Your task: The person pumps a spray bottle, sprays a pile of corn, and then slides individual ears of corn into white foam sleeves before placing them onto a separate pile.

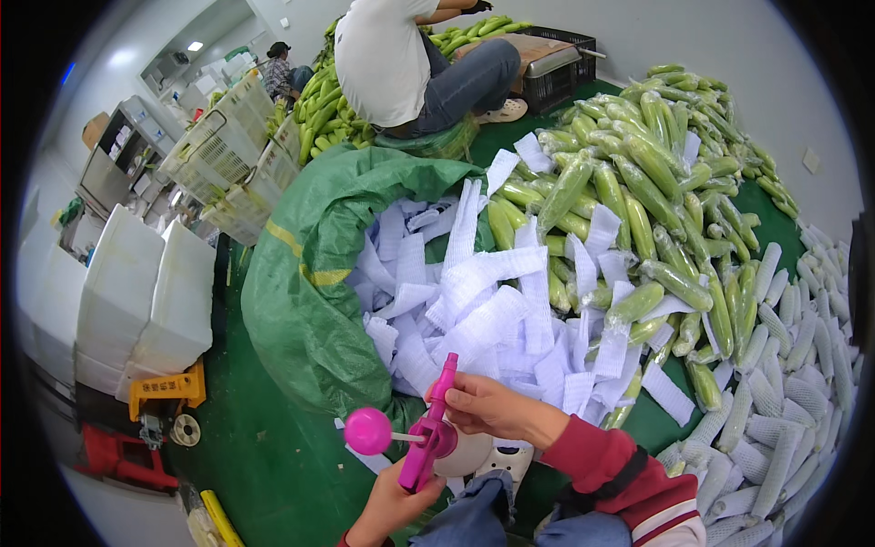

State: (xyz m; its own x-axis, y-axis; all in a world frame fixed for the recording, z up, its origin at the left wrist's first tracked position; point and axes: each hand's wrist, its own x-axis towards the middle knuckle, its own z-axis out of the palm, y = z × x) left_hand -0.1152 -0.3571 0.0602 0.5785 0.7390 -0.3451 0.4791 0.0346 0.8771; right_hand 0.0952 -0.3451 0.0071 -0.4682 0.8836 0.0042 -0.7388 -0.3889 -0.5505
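Note:
A bright pink plastic hand-held device (431, 437) with a tapered tip and a round pink knob (368, 431) on a metal rod is between my two hands. My left hand (400, 499) grips its lower end. At its upper part, below the tip, my right hand (489, 408) pinches it with thumb and fingers. Beyond it lies a heap of white foam net sleeves (472, 308), spilling from an open green woven sack (294, 328). To the right are long green vegetables wrapped in clear film (636, 191), some with foam sleeves lying on them.
Vegetables in white foam nets (779, 417) are piled at right. At left stand white foam boxes (178, 294), a yellow pallet-jack part (167, 390) and plastic crates (219, 150). A person in a white shirt (383, 61) sits ahead beside a black crate (547, 85); another person (278, 74) is farther back.

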